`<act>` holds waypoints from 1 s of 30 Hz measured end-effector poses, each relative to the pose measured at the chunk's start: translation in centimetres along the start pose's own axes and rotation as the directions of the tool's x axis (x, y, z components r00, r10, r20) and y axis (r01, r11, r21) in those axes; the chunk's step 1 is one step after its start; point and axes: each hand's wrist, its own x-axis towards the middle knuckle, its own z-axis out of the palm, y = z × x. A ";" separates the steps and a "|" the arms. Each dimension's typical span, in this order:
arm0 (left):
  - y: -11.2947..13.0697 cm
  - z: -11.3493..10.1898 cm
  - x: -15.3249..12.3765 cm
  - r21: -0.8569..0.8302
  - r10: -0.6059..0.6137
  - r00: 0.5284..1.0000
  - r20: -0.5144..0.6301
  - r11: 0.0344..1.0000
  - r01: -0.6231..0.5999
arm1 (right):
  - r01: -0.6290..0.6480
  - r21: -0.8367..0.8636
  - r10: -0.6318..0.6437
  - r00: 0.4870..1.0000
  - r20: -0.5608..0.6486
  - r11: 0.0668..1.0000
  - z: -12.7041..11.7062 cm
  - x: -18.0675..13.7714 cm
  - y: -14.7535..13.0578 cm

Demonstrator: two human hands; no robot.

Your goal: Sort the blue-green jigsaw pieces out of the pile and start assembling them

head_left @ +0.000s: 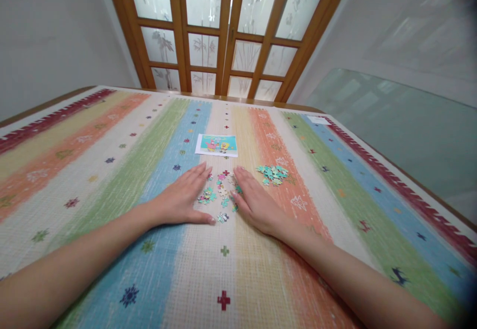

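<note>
Loose jigsaw puzzle pieces (207, 196) in teal, pink and other colours lie scattered on the striped tablecloth (208, 269) between my two hands. My left hand (185, 195) rests on its edge along their left side, fingers stretched forward and thumb apart. On the other side, my right hand (255, 200) lies with its fingers extended, its inner edge against the pieces. Neither hand has a piece visibly gripped. A separate pile of mostly teal puzzle pieces (274, 173) sits to the right of my right hand.
A small picture card (218, 145) with cartoon figures lies flat beyond my hands. A white slip (318, 120) is near the far right of the table. Wood-framed glass doors (225, 33) stand behind the table, and a glass panel (391, 125) leans at the right.
</note>
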 end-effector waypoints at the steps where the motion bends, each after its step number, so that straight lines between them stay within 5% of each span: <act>1: 0.4 0.3 -0.1 0.018 -0.001 1.000 0.015 1.000 0.000 | -0.003 0.029 0.002 1.000 0.013 1.000 0.2 0.2 -0.3; 6: 1.9 2.0 0.1 0.059 -0.028 0.999 -0.032 0.998 0.030 | 0.049 0.289 -0.061 0.998 0.030 0.956 0.6 1.0 -1.9; 10: 2.4 2.4 0.7 0.067 -0.043 0.995 -0.094 0.997 0.049 | 0.052 0.525 0.006 0.994 -0.107 0.850 0.6 1.3 -1.4; 14: 2.7 2.0 2.0 0.110 0.018 0.995 -0.103 0.994 -0.006 | 0.008 0.477 0.139 0.952 -0.273 0.879 0.5 1.0 0.7; 22: 3.9 1.6 5.0 0.148 0.048 0.997 -0.061 0.988 -0.039 | -0.003 0.477 0.163 0.941 -0.295 0.879 0.9 2.0 2.9; 30: 3.5 1.8 5.0 0.075 0.034 0.985 -0.166 0.997 -0.022 | 0.105 0.830 0.186 0.952 -0.243 0.548 2.0 3.8 1.6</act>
